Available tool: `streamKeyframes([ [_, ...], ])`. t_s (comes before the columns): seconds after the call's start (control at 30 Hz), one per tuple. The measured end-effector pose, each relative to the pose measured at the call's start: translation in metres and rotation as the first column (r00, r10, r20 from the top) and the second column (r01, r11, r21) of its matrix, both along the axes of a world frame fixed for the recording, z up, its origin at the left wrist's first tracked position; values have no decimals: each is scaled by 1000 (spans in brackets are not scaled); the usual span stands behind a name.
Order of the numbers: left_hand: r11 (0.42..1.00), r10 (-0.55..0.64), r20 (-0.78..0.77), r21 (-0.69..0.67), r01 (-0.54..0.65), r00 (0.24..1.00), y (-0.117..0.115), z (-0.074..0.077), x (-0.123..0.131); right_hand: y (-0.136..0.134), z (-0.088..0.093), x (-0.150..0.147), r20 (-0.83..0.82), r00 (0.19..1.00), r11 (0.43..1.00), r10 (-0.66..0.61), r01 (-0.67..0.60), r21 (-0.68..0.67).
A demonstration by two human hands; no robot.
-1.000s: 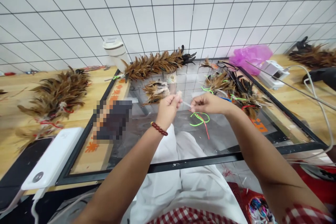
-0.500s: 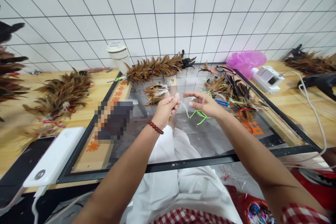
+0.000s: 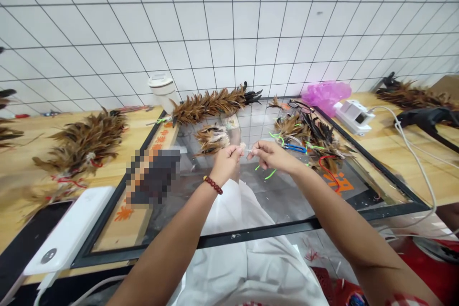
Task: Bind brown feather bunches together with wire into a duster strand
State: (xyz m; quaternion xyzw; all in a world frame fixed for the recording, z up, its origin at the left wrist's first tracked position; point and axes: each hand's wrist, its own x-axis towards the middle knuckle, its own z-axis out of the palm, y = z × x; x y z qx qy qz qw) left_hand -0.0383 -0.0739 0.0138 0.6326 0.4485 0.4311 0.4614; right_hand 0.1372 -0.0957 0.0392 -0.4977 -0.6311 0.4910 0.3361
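My left hand (image 3: pixel 226 158), with a beaded bracelet (image 3: pixel 213 184) on its wrist, is closed in a pinch. A small whitish tuft (image 3: pixel 243 146) sticks out above its fingertips; the rest of that piece is hidden. My right hand (image 3: pixel 269 155) is also closed, its fingers pinching a thin white strip (image 3: pixel 249 150) that runs across from the left fingertips. Just behind the left hand lies a bundle of brown feathers (image 3: pixel 210 139) with pale quill ends. Beyond the right hand are blue-handled scissors (image 3: pixel 296 148) and bright green strings (image 3: pixel 270 174).
The glass panel has a black frame (image 3: pixel 251 234). A long feather garland (image 3: pixel 211 105) lies at the back beside a white canister (image 3: pixel 163 91). Loose feathers (image 3: pixel 315 129) and a pink plastic bag (image 3: pixel 326 97) are right. A white power bank (image 3: pixel 70 229) stands left.
My right hand has moved in toward the left, closing its spread fingers on the hanging white strip. The strip is now drawn between both hands. The view has tilted slightly upward.
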Motion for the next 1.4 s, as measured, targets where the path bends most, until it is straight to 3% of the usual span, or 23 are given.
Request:
streamKeyframes([
  [0.1,998,26,-89,56,-21,996,0,0,-1,1,-6,-1,-70,998,998,-4,-1,-63],
  [0.23,993,111,-107,61,-105,988,0,2,-2,2,-10,1,238,971,971,0,-57,232],
  [0.3,991,132,-107,38,-129,985,1,2,-3,0,-8,1,382,923,895,-37,-140,424],
  [0.37,997,78,-110,-7,-79,991,0,1,-2,-2,-5,0,432,899,774,-75,-220,593],
  [0.43,995,-46,-89,-89,38,995,-3,3,-1,-4,-2,0,441,892,663,-98,-272,698],
  [0.53,930,-250,14,-275,244,968,-11,9,3,-4,-1,1,421,895,602,-147,-257,756],
  [0.63,866,-329,75,-374,333,941,-16,15,4,-1,-6,2,355,917,613,-179,-178,769],
  [0.77,829,-416,82,-376,415,906,-17,18,2,4,-9,3,255,966,660,-44,-164,733],
  [0.93,683,-578,186,-422,596,795,-21,21,-1,8,-6,3,13,988,814,153,-134,565],
  [1.0,608,-629,234,-446,656,742,-27,23,1,8,-6,0,-94,982,871,162,-97,482],
  [1.07,580,-613,317,-442,685,723,-32,24,5,7,-7,-5,-151,977,902,148,-70,427],
  [1.13,610,-537,405,-420,672,740,-34,24,8,7,-9,-10,-141,983,910,120,-52,410],
  [1.23,709,-384,489,-388,589,784,-30,24,8,10,-16,-12,-56,998,908,-3,26,419],
  [1.4,898,-123,463,-324,296,878,-17,23,4,13,-24,-1,69,968,869,-241,183,459],
])
